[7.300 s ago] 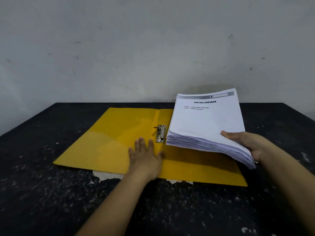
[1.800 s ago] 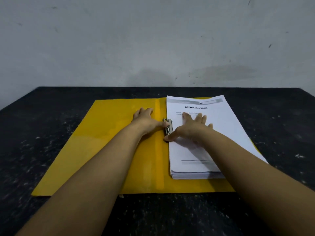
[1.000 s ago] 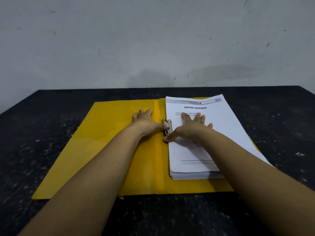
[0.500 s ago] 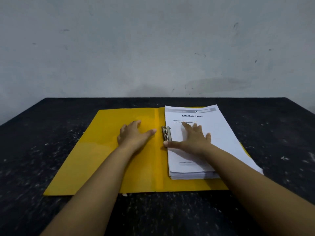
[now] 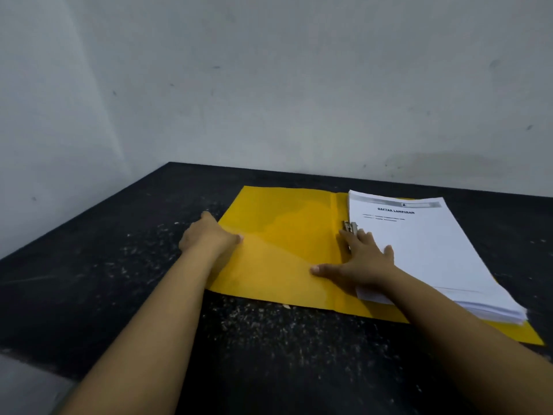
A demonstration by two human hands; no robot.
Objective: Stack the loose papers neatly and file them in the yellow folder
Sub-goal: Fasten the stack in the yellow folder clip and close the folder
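Currently I see the black speckled tabletop (image 5: 119,295) carrying the open yellow paper folder (image 5: 284,250), which lies flat against it. On the folder's right half rests the squared stack of white printed papers (image 5: 419,250), top sheet headed in bold. My left hand (image 5: 209,238) sits at the folder's left edge, thumb on the yellow cover; its fingers are hidden, so I cannot tell their state. My right hand (image 5: 362,262) lies flat, fingers spread, over the stack's left edge, thumb stretched onto the folder. The small metal fastener clip (image 5: 349,226) sits at the spine, touching the right fingertips.
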